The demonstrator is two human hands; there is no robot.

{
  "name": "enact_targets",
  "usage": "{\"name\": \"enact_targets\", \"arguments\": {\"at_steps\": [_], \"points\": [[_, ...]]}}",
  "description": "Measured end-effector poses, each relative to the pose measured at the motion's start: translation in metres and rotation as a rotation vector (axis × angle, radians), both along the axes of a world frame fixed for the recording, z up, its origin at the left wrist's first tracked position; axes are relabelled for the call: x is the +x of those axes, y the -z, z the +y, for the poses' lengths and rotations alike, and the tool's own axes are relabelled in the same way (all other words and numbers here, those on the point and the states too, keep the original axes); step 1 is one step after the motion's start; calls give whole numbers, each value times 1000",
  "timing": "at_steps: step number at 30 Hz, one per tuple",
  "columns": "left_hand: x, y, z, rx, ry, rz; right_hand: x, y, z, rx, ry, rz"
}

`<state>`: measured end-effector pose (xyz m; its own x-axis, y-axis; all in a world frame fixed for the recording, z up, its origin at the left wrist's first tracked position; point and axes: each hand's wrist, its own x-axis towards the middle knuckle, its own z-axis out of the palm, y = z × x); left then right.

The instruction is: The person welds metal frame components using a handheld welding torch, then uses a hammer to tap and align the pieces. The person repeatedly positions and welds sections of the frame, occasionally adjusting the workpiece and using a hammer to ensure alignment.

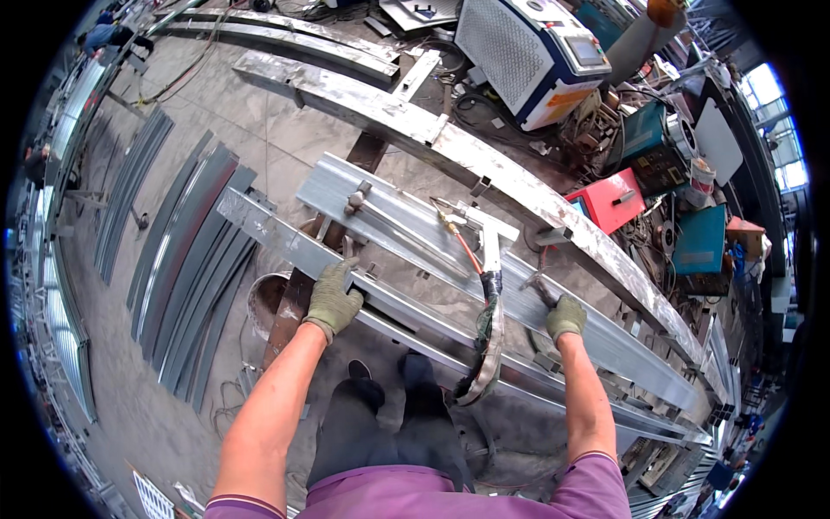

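Observation:
My left hand, in a green work glove, is closed over the edge of a long galvanized steel channel in front of me. In another green glove, my right hand is closed round the dark handle of a small tool, above a wider steel channel. The exact kind of this tool is hard to make out. Between my hands a welding torch rests across the channels, its thick wrapped hose hanging toward me. A hammer with a long handle lies on the wider channel.
A long, stained steel beam runs beyond the channels. Grey steel profiles lie on the floor at left. A white-and-blue machine, a red box and teal machines stand at the far right. A round bucket sits near my left forearm.

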<state>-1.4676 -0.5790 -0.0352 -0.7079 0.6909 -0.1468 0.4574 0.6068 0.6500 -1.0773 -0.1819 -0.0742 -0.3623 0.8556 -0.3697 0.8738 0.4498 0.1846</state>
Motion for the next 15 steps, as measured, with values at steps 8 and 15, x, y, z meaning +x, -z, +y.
{"name": "enact_targets", "arguments": {"at_steps": [8, 15], "points": [[-1, -7, 15, 59, 79, 18, 55, -69, 4, 80, 218, 276], [-26, 3, 1, 169, 214, -175, -8, -239, -230, -550, 401, 926]]}}
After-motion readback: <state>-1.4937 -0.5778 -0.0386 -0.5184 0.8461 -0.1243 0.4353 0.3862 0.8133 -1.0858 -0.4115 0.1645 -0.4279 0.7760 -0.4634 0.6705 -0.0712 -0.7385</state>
